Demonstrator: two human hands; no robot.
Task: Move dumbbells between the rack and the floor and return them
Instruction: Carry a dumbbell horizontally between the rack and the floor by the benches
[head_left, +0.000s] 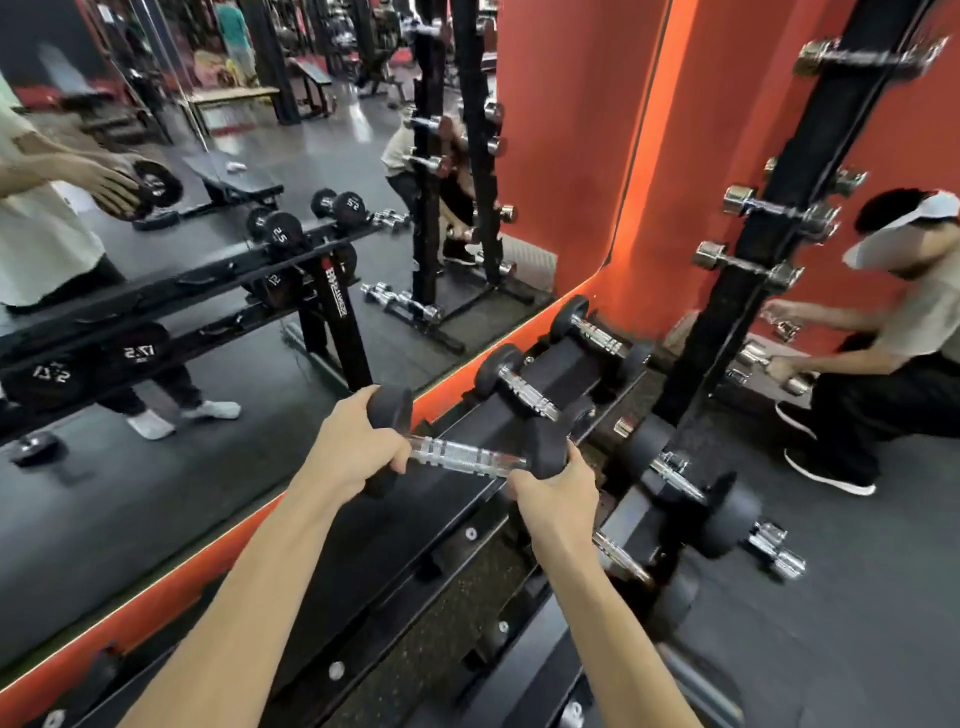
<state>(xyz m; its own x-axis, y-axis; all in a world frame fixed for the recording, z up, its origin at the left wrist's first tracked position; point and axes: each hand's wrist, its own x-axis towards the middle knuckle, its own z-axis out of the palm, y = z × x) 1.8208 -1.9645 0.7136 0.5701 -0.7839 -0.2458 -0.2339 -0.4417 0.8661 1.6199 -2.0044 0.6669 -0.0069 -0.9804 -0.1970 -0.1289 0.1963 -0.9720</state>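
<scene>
Both my hands hold one black rubber dumbbell (462, 454) with a chrome handle, just above the top shelf of the black dumbbell rack (395, 525). My left hand (358, 447) grips the far end by the left head. At the near end, my right hand (553, 493) grips just below the right head. Two more black dumbbells (524, 387) (597, 330) rest further along the top shelf. On the lower shelf lie other black dumbbells (680, 480).
A wall mirror (260, 260) runs along the left behind the rack. A crouching person (893, 332) handles chrome dumbbells at a tall vertical rack (753, 249) to the right. A small chrome dumbbell (776, 551) lies on the grey floor near the rack's end.
</scene>
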